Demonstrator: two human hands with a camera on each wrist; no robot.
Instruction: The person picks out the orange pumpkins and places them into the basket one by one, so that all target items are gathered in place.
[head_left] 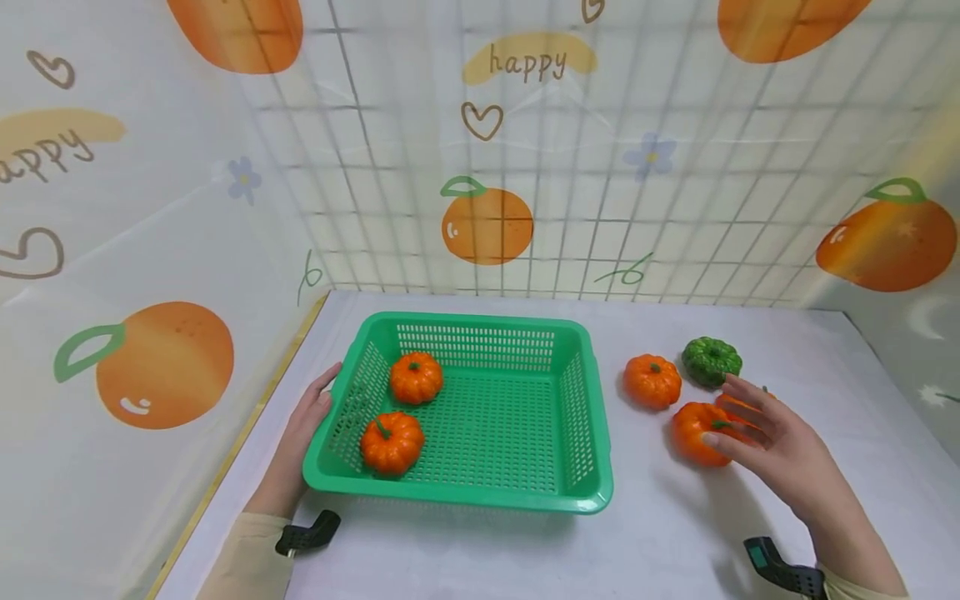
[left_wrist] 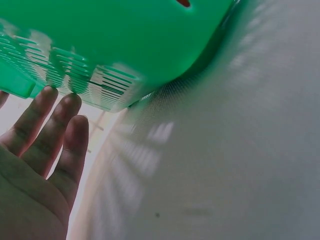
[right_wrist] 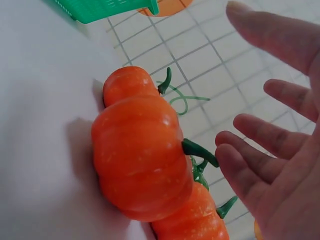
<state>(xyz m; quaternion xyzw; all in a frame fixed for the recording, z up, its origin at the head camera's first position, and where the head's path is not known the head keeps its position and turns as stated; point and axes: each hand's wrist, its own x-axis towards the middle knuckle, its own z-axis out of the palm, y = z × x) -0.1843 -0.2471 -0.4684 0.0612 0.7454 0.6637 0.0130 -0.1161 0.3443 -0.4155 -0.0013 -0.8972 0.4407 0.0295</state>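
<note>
A green plastic basket (head_left: 487, 433) with slotted walls holds two small orange pumpkins, one toward the back (head_left: 416, 378) and one at the front left (head_left: 392, 443). Against its left wall rests my left hand (head_left: 294, 446), and the left wrist view shows those fingers (left_wrist: 75, 145) extended with their tips at the slots. My right hand (head_left: 791, 446) hovers, fingers spread, over an orange pumpkin (head_left: 693, 429). In the right wrist view the fingertips are close to the green stem of this pumpkin (right_wrist: 140, 157), and nothing is held.
Beside the basket lies another orange pumpkin (head_left: 652, 382), with a green pumpkin (head_left: 711, 362) behind it. One more orange pumpkin (right_wrist: 195, 217) is partly hidden by my right hand in the head view. A white grid panel (head_left: 555, 242) behind a printed sheet backs the white table (head_left: 465, 562).
</note>
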